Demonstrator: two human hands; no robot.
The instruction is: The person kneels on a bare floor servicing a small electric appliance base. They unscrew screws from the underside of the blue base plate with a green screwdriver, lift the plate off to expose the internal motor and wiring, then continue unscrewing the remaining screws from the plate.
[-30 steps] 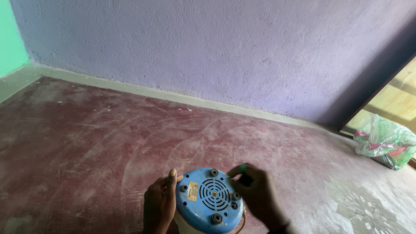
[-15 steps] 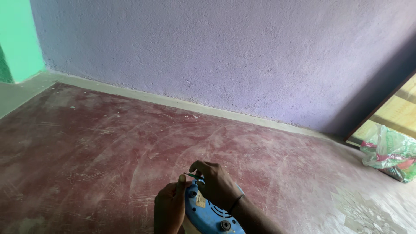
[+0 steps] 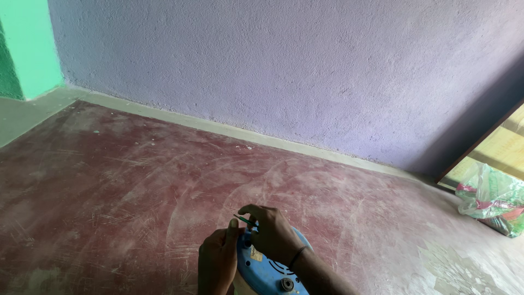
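Note:
A round blue appliance base [image 3: 266, 271] with vent slots and rubber feet lies bottom-up at the lower edge of the view, partly cut off. My left hand [image 3: 216, 265] steadies its left rim. Above its far rim, my right hand [image 3: 271, 232] pinches a thin tool with a green handle [image 3: 244, 219], its tip pointing left over the edge of the base. A dark band sits on my right wrist. Most of the blue base is hidden under my hands.
The red floor [image 3: 136, 186] is dusty and scratched. A purple wall [image 3: 284, 65] with a pale skirting runs behind, and a green wall [image 3: 30, 49] stands at far left. A clear plastic bag [image 3: 491, 199] with colourful contents lies by a doorway at right.
The view has tilted up, so less of the blue base shows. My right hand has moved from the base's right rim across to its far left side with the green tool.

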